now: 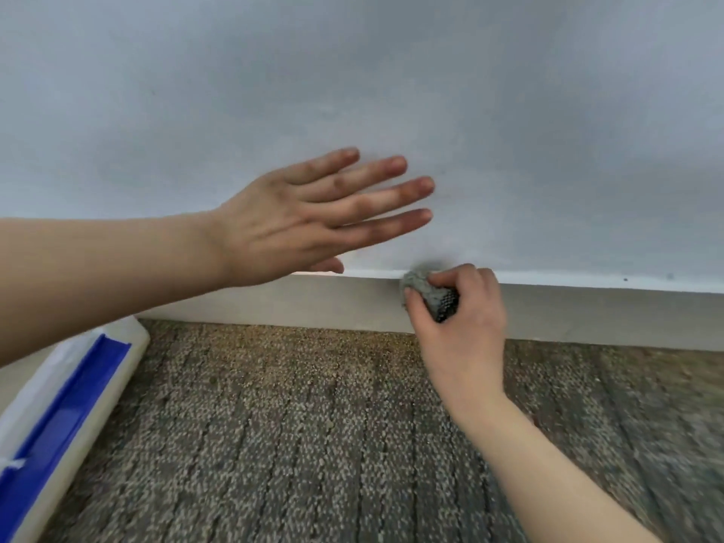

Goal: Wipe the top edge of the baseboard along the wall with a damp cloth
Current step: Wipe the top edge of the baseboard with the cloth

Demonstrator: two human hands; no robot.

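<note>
From the head view, the right hand (pixel 458 327) is reaching in from 5 o'clock, its forearm crossing the carpet (pixel 313 425). Its fingers and thumb are curling round a bunched grey cloth (pixel 427 293) and clamping it tight. The cloth is sitting just to the 3 o'clock side of the picture's middle. It is pressing against the top edge of the white baseboard (pixel 274 303), right where that edge meets the pale wall (pixel 352 72), and part of the wad is hanging down over the baseboard's face.

The left hand (pixel 297 221) is coming in from 9 o'clock and lying at 10 o'clock of the cloth, well apart from it. Its fingers are stretching out straight and slightly spread, pointing toward 3 o'clock and holding nothing. The thumb tip is showing under the palm, just above the baseboard's top edge. Whether the palm is touching the wall cannot be told.

The baseboard is running from 9 o'clock to 3 o'clock, dipping a little toward the right. At 8 o'clock, a white and blue object (pixel 66 405) is lying on the carpet near the baseboard, partly cut off by the frame.
</note>
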